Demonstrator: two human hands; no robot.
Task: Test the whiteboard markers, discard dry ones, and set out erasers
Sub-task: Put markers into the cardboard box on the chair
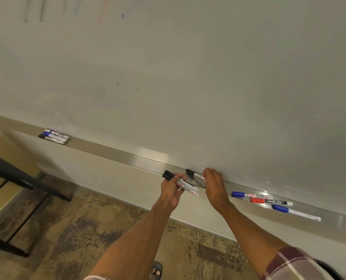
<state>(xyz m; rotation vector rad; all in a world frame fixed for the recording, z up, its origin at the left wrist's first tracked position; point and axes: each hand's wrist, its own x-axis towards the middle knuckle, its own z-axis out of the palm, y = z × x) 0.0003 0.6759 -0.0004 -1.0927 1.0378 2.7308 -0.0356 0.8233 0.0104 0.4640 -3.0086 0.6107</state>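
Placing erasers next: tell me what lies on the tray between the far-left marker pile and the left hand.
Nothing; the tray is bare from marker pile to left hand, head view.

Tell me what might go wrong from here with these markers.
1. The left hand grips its black-capped markers out past the tray edge, over the floor; a slip would likely drop them.
2. The right hand holds a single black marker at the tray between the left group and the right group; tested and untested ones could get mixed.
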